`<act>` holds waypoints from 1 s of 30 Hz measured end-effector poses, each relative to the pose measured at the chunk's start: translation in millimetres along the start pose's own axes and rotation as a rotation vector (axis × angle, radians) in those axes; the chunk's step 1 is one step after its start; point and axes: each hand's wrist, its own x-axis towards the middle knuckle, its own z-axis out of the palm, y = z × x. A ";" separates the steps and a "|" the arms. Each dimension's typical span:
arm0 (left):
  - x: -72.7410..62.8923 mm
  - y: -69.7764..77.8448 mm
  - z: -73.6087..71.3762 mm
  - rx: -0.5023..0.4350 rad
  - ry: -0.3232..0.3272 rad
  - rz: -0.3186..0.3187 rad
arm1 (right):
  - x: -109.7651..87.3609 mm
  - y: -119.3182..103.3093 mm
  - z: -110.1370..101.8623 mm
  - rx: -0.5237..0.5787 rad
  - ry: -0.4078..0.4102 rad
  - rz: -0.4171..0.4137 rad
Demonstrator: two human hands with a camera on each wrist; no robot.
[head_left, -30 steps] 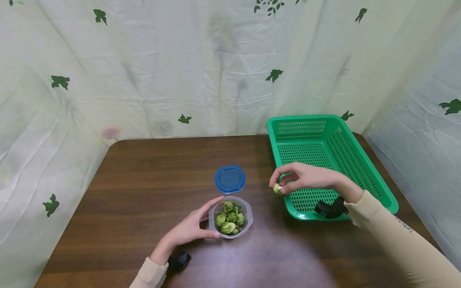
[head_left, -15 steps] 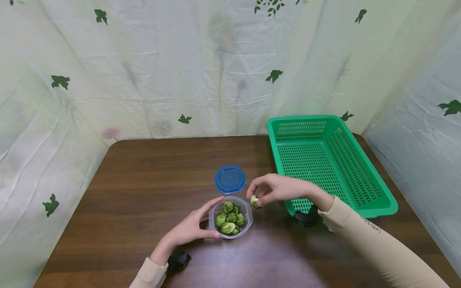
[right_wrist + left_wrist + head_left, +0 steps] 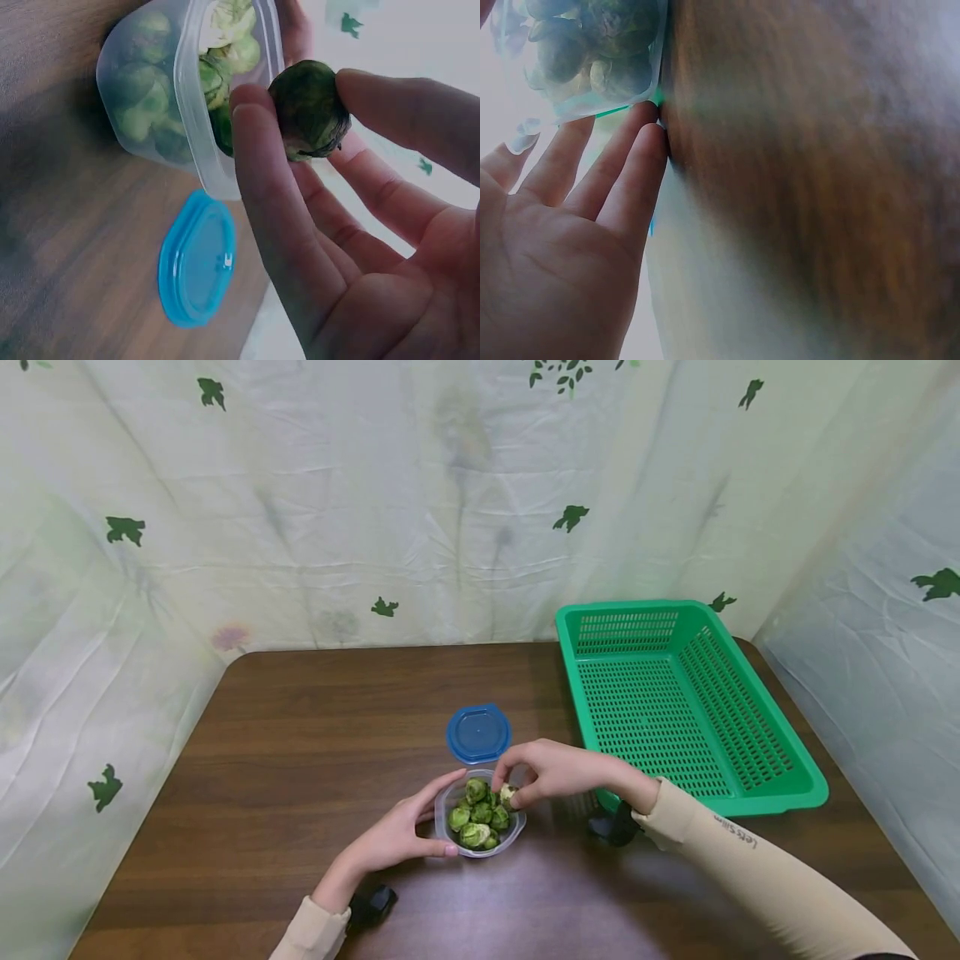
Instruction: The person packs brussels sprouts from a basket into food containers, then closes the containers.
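Observation:
A clear plastic container [image 3: 518,837] holds several green Brussels sprouts [image 3: 459,818]. My left hand [image 3: 399,833] rests against its left side, thumb at the near edge and index finger at the far edge. In the left wrist view the fingers [image 3: 611,176] are nearly straight, with fingertips at the container wall [image 3: 654,75]. Between thumb and fingertips, my right hand [image 3: 562,770] pinches one sprout [image 3: 310,109] close over the container's right rim [image 3: 189,97].
A blue lid [image 3: 478,733] lies flat on the brown wooden table [image 3: 322,718] just behind the container. The large green slotted basket [image 3: 645,693] stands at the right, partly under the right forearm. A pale leaf-patterned curtain [image 3: 420,510] closes off the back and sides.
My right hand has moved left from the basket's near left edge to the container, carrying the pinched sprout. The left hand and container have stayed in place.

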 end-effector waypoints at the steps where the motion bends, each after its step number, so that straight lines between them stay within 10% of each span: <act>1: 0.0 -0.2 0.1 0.000 -0.001 0.002 | 0.9 -0.4 1.2 -0.009 0.000 0.002; 18: 0.6 -0.5 0.9 -0.004 -0.002 0.002 | 4.5 -0.4 9.1 -0.029 0.021 0.050; 30: -0.4 0.1 0.9 -0.013 -0.005 0.010 | 2.3 -3.4 15.7 0.111 0.321 0.038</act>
